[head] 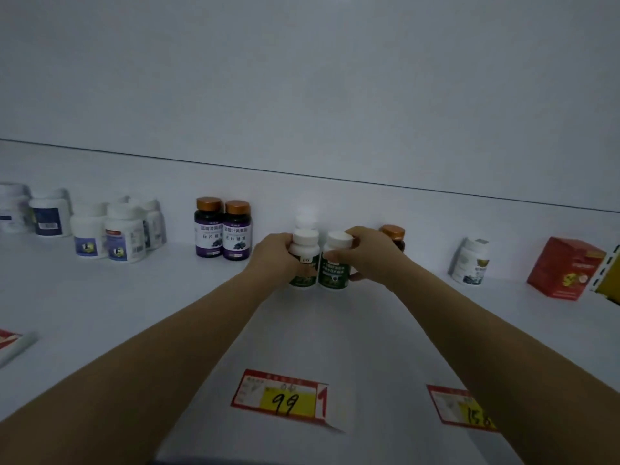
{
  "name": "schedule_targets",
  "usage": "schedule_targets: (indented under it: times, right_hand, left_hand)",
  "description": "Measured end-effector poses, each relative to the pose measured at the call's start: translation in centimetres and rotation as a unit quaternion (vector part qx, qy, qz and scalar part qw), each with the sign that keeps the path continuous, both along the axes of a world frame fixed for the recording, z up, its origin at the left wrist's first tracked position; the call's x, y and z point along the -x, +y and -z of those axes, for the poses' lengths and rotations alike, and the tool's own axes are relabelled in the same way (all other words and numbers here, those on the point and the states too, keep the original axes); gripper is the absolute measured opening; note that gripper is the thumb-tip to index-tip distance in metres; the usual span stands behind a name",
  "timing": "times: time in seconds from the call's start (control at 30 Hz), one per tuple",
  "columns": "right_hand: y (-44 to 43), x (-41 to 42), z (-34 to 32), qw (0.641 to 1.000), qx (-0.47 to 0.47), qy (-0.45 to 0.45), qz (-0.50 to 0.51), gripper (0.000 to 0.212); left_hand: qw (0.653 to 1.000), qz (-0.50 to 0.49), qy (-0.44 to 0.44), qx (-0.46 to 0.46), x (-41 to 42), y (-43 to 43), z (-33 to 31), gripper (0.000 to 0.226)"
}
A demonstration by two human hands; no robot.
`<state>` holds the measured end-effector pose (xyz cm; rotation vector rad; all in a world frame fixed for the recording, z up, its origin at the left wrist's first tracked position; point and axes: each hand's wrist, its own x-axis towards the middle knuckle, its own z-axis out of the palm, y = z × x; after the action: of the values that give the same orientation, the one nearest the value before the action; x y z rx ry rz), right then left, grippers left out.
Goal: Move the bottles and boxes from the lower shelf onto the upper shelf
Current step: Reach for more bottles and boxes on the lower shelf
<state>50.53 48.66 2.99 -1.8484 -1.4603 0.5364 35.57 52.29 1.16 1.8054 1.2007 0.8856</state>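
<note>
Two price tags lie nearest, at the shelf's front edge: a "99" tag (280, 399) at 6 o'clock from the work and a second tag (461, 409) at 5 o'clock, partly under the right forearm. Beyond them both arms reach in over the white shelf (167, 313).

The left hand (271, 255) wraps its curled fingers round the left green bottle (303, 260). The right hand (369, 255) grips the right green bottle (335, 263), fingers over its white cap and thumb low on the label. The two bottles are upright and side by side, touching or nearly so, and seem to rest on the shelf. Whether this is the lower or the upper shelf cannot be told.

Just behind them, at 12 o'clock, stands a white-capped bottle (306, 220); at 2 o'clock a brown-capped bottle (393, 233) sits close behind the right knuckles. Either could be toppled by a push inward or a sideways swing. The high hold on the right cap could also let that bottle tilt.

Farther off are purple bottles (223, 229) at 10 o'clock, white bottles (110, 229) at 9, and a red box (563, 268) at 3.
</note>
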Motion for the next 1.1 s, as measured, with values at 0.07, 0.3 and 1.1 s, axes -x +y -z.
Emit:
schedule_targets:
  times: [0.07,0.3,1.1]
  right_hand:
    - [1.1,0.2,0.0,0.999,0.004,-0.030,0.013,0.041]
    - [3.8,0.2,0.1,0.995,-0.010,-0.072,0.064,0.050]
    - [2.6,2.3,1.3,0.970,-0.022,-0.221,0.104,0.077]
  left_hand:
    - [1.000,0.011,0.010,-0.003,-0.3,0.8,0.1,0.056]
    - [0.999,0.021,0.038,-0.015,-0.5,2.3,0.4,0.052]
    - [0.968,0.016,0.239,-0.069,-1.0,3.5,1.6,0.073]
